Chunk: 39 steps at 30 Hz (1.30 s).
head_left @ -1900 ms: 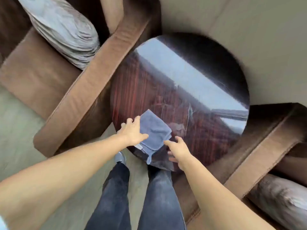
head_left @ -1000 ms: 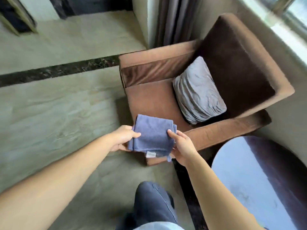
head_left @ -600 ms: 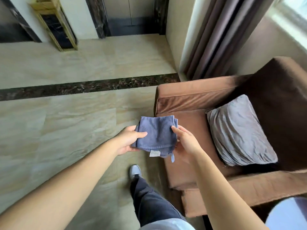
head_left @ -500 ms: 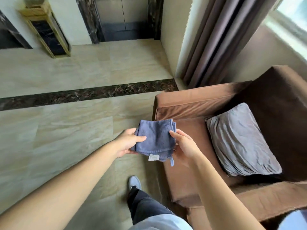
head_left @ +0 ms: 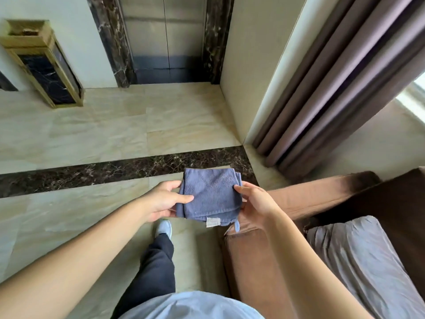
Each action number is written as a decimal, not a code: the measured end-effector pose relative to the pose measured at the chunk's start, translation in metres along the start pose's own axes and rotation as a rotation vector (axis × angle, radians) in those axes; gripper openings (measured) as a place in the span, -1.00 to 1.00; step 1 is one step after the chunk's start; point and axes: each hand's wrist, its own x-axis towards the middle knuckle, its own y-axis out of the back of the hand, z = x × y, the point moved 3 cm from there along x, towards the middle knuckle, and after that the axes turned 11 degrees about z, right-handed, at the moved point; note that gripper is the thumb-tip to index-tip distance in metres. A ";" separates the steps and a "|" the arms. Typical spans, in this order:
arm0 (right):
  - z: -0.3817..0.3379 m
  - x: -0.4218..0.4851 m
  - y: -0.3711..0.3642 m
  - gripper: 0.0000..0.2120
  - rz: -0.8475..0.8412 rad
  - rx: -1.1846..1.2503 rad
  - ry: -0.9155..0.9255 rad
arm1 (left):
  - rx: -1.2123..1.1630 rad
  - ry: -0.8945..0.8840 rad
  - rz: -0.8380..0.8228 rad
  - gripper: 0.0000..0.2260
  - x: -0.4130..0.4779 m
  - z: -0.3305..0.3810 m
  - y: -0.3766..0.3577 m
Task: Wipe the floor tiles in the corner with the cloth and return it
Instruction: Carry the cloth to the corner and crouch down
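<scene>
The fingers of the left hand [head_left: 164, 200] go under the blue cloth [head_left: 210, 196], so only the thumb shows on top. The right hand [head_left: 257, 204] hides its fingers behind the cloth too. The little white tag [head_left: 213, 222] has nothing you can read (it is too small). The brown armchair [head_left: 250, 270] is cut off at the right and bottom edges, and an arm covers part of it. The grey cushion [head_left: 361, 261] runs off the bottom corner. Only one shoe [head_left: 163, 227] shows; the other leg is hidden. The curtain [head_left: 340, 84] and the lift door [head_left: 164, 35] lose their tops at the edge.
</scene>
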 end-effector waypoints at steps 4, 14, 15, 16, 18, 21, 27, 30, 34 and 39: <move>-0.062 0.076 -0.036 -0.79 0.124 0.001 -0.028 | 0.048 0.022 -0.060 -0.58 0.094 0.079 0.020; -0.231 0.236 -0.016 -0.77 0.410 0.124 0.012 | 0.246 0.099 -0.300 -0.72 0.313 0.265 -0.056; -0.240 0.252 -0.010 -0.76 0.433 0.098 0.007 | 0.262 0.107 -0.309 -0.73 0.329 0.272 -0.065; -0.252 0.277 -0.004 -0.75 0.441 0.072 -0.005 | 0.273 0.123 -0.311 -0.73 0.356 0.281 -0.075; -0.279 0.331 0.007 -0.74 0.451 0.044 -0.029 | 0.269 0.153 -0.297 -0.73 0.412 0.300 -0.095; -0.321 0.426 0.024 -0.74 0.494 -0.024 -0.090 | 0.244 0.197 -0.247 -0.72 0.500 0.333 -0.124; -0.329 0.650 0.057 -0.75 0.570 -0.368 -0.203 | 0.220 0.301 -0.098 -0.60 0.710 0.314 -0.179; -0.287 0.773 0.072 -0.82 0.565 -0.503 -0.207 | 0.210 0.352 -0.059 -0.65 0.825 0.257 -0.203; -0.211 0.940 0.105 -0.82 0.518 -0.757 -0.196 | 0.177 0.408 0.092 -0.70 0.977 0.152 -0.243; -0.095 1.134 0.149 -0.66 0.494 -1.158 -0.077 | 0.347 0.362 0.103 -0.57 1.153 0.003 -0.288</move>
